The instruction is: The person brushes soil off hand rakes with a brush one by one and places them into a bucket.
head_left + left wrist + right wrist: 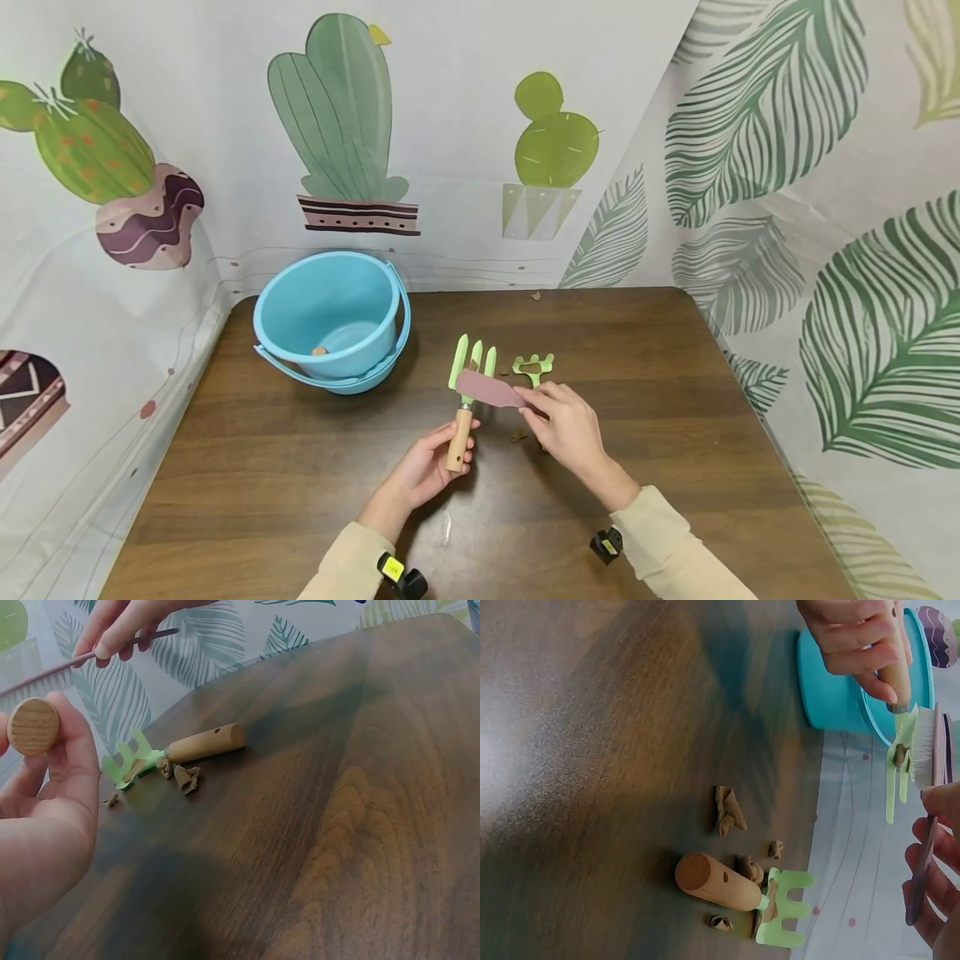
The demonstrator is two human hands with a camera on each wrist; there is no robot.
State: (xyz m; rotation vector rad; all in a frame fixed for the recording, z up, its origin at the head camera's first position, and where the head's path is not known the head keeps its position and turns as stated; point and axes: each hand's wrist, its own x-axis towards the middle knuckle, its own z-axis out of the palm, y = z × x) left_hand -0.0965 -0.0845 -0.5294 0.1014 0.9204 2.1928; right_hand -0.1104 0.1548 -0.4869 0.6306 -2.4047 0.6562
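Observation:
In the head view my left hand (429, 468) grips the wooden handle of a small hand fork (460, 442), its green tines pointing up and away. My right hand (572, 427) pinches the handle of a mauve brush (487, 388), which lies across the base of the tines. The right wrist view shows the white bristles (924, 746) against the fork's green metal, beside a brown clump (900, 755) stuck there. On the table lies a second green tool, a small hand rake (727, 883) with a wooden handle, partly hidden behind my right hand in the head view.
A light blue bucket (330, 367) with its handle down stands at the back left, a brown bit (320, 351) inside. Brown crumbly pieces (187, 778) lie around the rake on the brown wooden table (300, 467). A patterned cloth (465, 125) hangs behind the table.

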